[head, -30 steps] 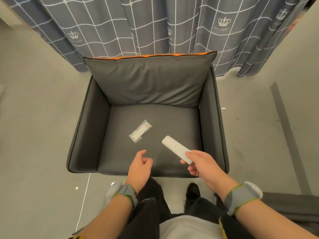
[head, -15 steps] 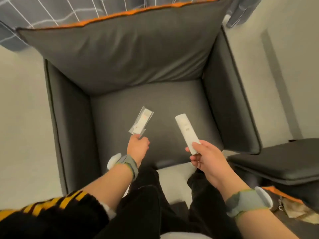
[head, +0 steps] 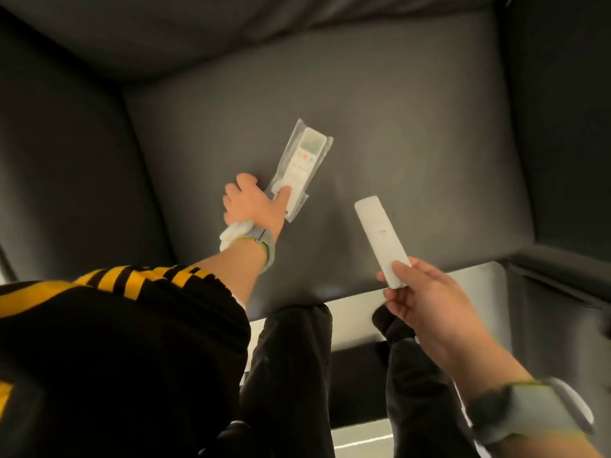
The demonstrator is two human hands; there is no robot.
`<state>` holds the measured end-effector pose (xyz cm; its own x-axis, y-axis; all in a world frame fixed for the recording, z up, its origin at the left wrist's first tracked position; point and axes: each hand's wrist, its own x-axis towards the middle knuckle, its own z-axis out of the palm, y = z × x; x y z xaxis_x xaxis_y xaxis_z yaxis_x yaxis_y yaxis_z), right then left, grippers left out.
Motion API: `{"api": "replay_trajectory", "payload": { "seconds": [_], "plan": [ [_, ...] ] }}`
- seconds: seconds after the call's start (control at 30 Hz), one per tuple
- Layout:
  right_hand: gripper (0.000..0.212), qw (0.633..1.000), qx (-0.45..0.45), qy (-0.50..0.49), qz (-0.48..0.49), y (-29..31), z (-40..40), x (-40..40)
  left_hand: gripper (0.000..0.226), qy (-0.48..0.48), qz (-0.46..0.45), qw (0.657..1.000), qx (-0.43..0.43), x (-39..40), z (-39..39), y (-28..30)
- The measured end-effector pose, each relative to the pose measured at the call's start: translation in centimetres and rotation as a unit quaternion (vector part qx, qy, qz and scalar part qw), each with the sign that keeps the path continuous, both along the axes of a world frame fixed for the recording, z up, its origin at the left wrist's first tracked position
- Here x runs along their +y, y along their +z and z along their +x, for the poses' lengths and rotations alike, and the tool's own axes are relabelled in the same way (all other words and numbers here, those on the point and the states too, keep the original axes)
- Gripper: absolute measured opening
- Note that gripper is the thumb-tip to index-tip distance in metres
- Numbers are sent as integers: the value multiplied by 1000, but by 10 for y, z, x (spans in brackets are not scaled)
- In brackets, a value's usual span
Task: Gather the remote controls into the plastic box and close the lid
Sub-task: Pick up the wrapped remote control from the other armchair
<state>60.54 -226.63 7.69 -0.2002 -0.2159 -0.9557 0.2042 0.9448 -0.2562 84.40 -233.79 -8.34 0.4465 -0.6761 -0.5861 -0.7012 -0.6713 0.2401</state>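
A white remote in a clear plastic bag (head: 305,160) lies on the grey armchair seat (head: 413,127). My left hand (head: 253,201) grips its near end, thumb on top of the bag. My right hand (head: 426,295) holds a plain white remote (head: 380,238) by its near end, above the seat's front edge, pointing away from me. No plastic box is in view.
The armchair's left arm (head: 66,166), right arm (head: 562,127) and back cushion (head: 231,31) wall in the seat. My dark-trousered legs (head: 291,375) stand at the seat front on a pale floor (head: 357,322). A lower grey surface (head: 562,309) sits at the right.
The view has dropped much closer to the seat. My left hand reached forward and closed on the bagged remote's near end. My right hand still holds the plain white remote.
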Motion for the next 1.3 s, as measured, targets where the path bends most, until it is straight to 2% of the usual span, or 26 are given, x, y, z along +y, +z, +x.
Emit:
{"api": "replay_trajectory", "payload": {
  "seconds": [0.23, 0.33, 0.5, 0.6, 0.73, 0.8, 0.93, 1.07, 1.23, 1.3],
  "plan": [
    [18, 1000, -1, -12, -21, -28, 2, -22, 56, -53, 4, 999, 7, 5, 1, -15],
    [10, 999, -3, -28, -31, -21, 4, -25, 47, -32, 34, 998, 44, 1, -3, -17],
    [13, 999, -4, -37, -39, 1, -7, -7, 44, 1, 31, 995, 93, 3, -18, -15],
    [13, 998, -10, -54, -34, 22, -25, 13, 38, 10, 22, 994, 108, 10, -39, 6],
    [11, 993, -17, -107, -39, 49, -52, 31, 27, -26, 29, 995, 96, 19, -77, 42],
    [12, 992, -21, -118, -44, 52, -55, 34, 24, 3, 42, 991, 130, 26, -85, 48],
    [10, 984, -42, -151, -84, 87, -106, 48, 12, 36, 47, 981, 183, 43, -138, 109],
    [12, 980, -34, -152, -128, 132, -176, 66, 26, 18, 28, 975, 221, 58, -209, 187],
    [17, 979, 47, -77, -184, 188, -280, 102, 9, -70, -22, 969, 238, 75, -311, 275],
    [17, 978, 72, -62, -187, 199, -305, 113, 13, -73, -42, 965, 247, 85, -338, 292]
  ]
}}
